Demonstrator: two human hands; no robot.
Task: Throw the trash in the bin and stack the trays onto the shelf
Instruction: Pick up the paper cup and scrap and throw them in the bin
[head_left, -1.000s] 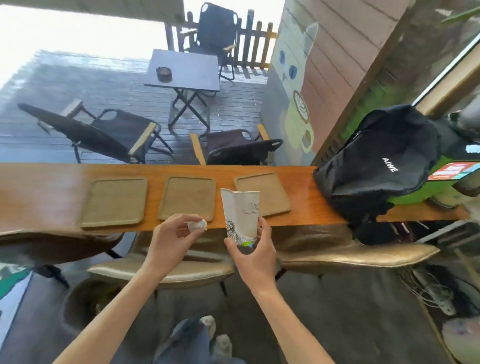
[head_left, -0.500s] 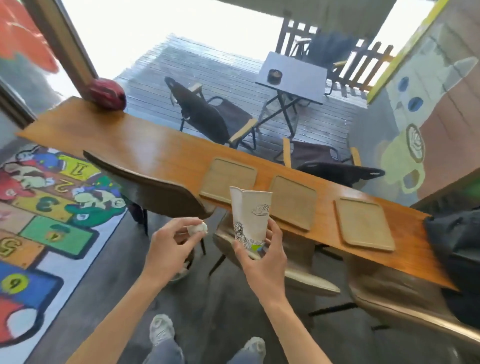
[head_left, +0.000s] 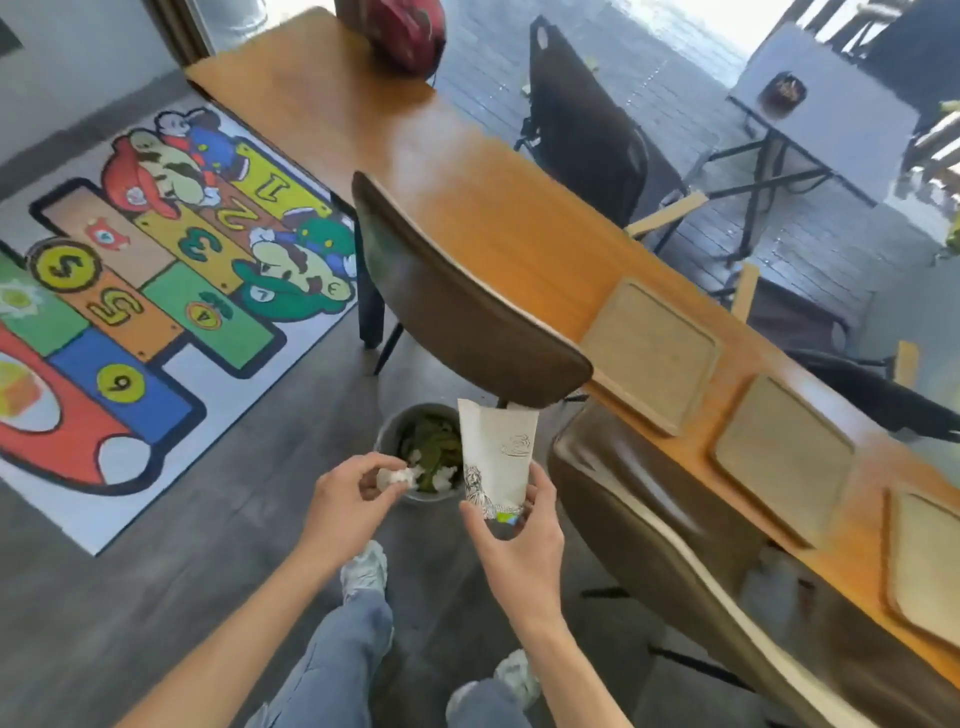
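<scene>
My left hand (head_left: 348, 506) pinches a crumpled white tissue (head_left: 396, 476) just over the near rim of a round grey bin (head_left: 388, 434) on the floor. The bin holds green leaves and white scraps. My right hand (head_left: 517, 545) grips the bottom of a flattened white paper cup (head_left: 496, 457) with printed drawings, held upright at the bin's right edge. Three tan trays lie in a row on the long wooden counter (head_left: 467, 171): one (head_left: 649, 348), a second (head_left: 782, 457) and a third (head_left: 927, 561) at the right edge.
Two brown chairs stand against the counter, one (head_left: 457, 301) just behind the bin and one (head_left: 649, 525) to my right. A colourful number mat (head_left: 140, 291) covers the floor on the left. A red helmet (head_left: 405, 26) rests on the counter's far end.
My view has swung left and down, away from the counter, and the floor bin has come into sight. Both hands, still holding tissue and cup, now sit over the bin.
</scene>
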